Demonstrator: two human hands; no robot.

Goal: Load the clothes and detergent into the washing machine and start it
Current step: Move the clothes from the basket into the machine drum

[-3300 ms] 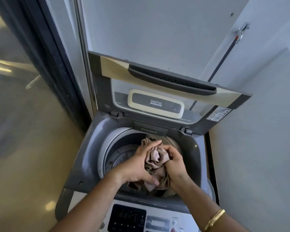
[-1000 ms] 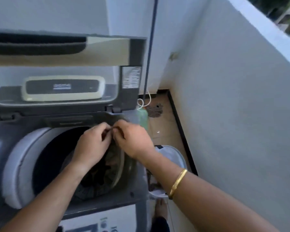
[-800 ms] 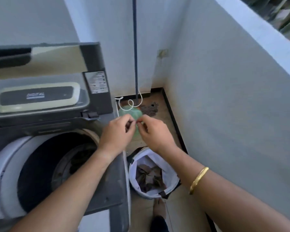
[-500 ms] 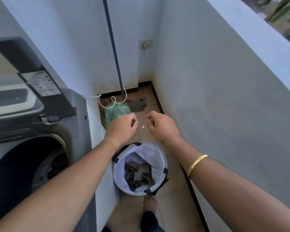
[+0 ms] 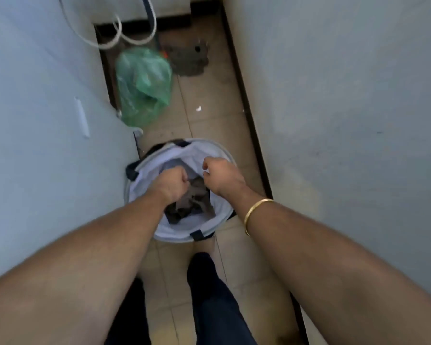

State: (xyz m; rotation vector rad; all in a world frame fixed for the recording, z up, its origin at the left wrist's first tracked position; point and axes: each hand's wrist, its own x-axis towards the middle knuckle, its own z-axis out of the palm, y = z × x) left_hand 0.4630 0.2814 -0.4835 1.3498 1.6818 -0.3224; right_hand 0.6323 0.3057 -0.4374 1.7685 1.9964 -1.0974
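A round white laundry basket with dark handles stands on the tiled floor between the washing machine's side panel and a wall. Brown and grey clothes lie crumpled in its bottom. My left hand hangs over the basket's left half, fingers curled into a fist with nothing seen in it. My right hand, also curled shut, hovers over the right half just above the clothes. Whether either hand touches the clothes I cannot tell. The machine's tub and lid are out of view.
A green plastic bag sits on the floor behind the basket, beside white hoses. A floor drain patch lies further back. A white wall closes the right side. My legs in dark trousers stand just before the basket.
My hands let go of the brown cloth in the tub, swung right away from the machine, and dropped down over the laundry basket. My view turned from the tub to the floor.
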